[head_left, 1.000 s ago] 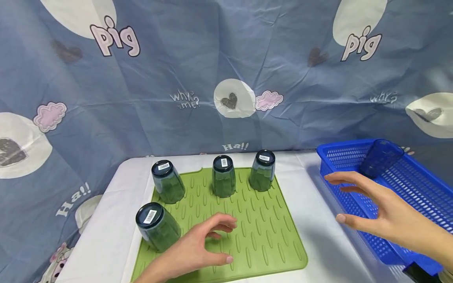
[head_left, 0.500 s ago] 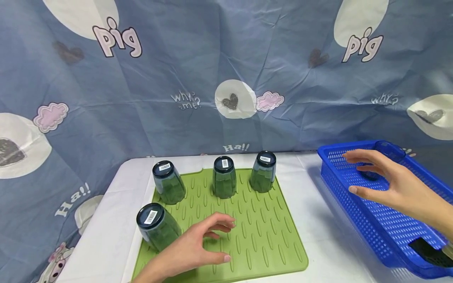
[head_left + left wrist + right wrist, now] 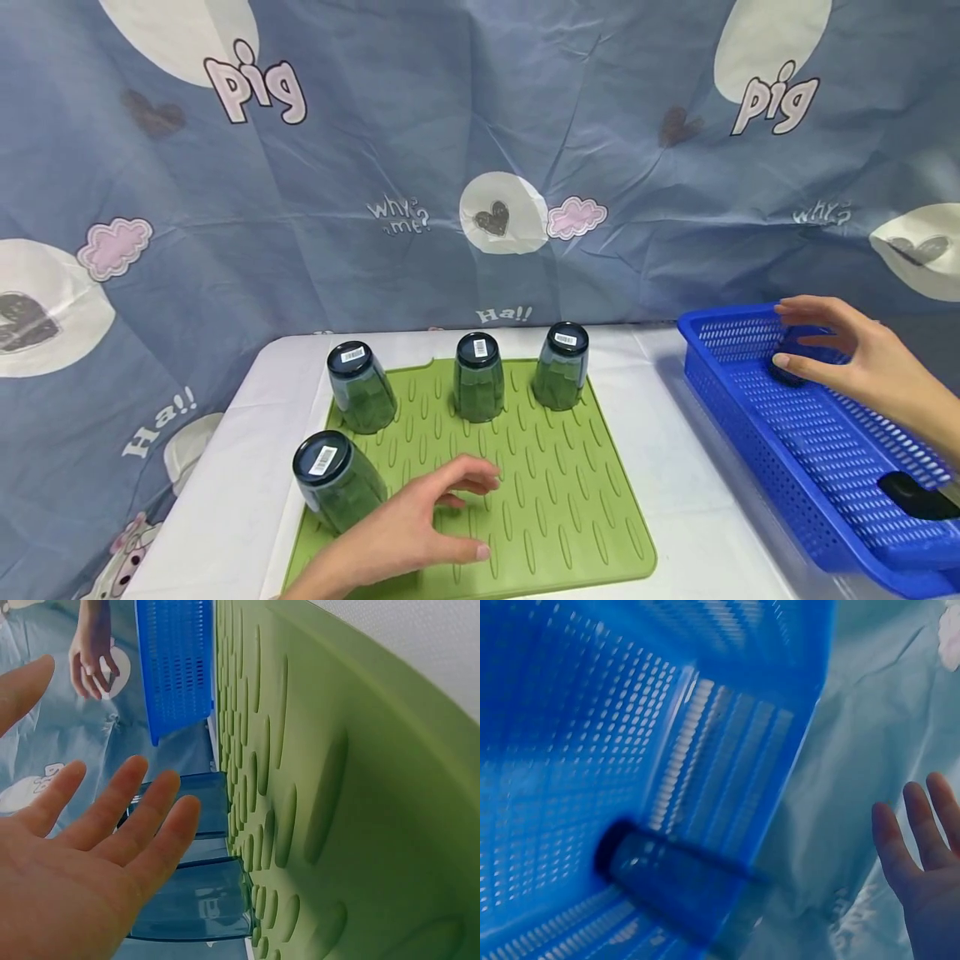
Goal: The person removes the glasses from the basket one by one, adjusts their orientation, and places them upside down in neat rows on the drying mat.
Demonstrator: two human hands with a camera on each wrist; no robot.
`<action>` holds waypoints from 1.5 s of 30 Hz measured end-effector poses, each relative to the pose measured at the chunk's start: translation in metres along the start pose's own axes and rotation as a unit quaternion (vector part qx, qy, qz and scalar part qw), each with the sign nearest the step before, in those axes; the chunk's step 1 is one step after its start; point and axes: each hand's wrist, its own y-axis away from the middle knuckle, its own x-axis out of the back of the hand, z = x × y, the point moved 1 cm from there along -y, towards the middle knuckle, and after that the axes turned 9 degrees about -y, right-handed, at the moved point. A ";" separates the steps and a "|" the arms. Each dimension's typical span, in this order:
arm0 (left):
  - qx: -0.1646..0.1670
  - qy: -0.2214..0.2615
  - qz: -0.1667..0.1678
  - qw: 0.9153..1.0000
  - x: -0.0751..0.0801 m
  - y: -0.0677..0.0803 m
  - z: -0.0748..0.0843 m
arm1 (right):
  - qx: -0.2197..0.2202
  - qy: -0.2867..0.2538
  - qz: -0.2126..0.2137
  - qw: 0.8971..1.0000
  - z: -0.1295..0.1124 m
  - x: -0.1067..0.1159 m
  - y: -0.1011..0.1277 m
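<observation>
Several blue-tinted drinking glasses stand upside down on a green ribbed mat [image 3: 555,533]: a front-left glass [image 3: 341,487], a back-left glass [image 3: 363,392], a middle glass [image 3: 478,383] and a back-right glass [image 3: 561,371]. Beside the front-left glass, my left hand [image 3: 420,529] hovers over the mat, thumb and fingers apart, holding nothing. My right hand [image 3: 862,358] is over the far end of a blue plastic basket [image 3: 750,458], fingers spread and slightly bent. Inside that end leans another glass [image 3: 675,877], partly hidden behind the right hand in the head view.
A white cloth [image 3: 660,500] covers the table, its strip lying between mat and basket. Behind the table hangs a blue printed curtain [image 3: 420,167]. A black wrist device [image 3: 915,496] sits by the right sleeve over the basket.
My right hand has moved right and away from me, from the basket's near side to over its far end. The left hand and the glasses on the mat stay in place.
</observation>
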 end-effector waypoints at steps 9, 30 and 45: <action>-0.007 -0.005 -0.007 1.000 -0.001 0.001 -0.001 | -0.077 0.042 0.032 0.996 0.036 0.018 -0.003; -0.016 -0.019 -0.020 0.999 -0.011 0.000 -0.004 | -0.178 0.054 0.055 0.981 0.089 0.036 -0.018; -0.003 0.005 -0.042 0.999 -0.014 -0.001 -0.005 | -0.215 0.033 0.049 0.975 0.120 0.034 -0.017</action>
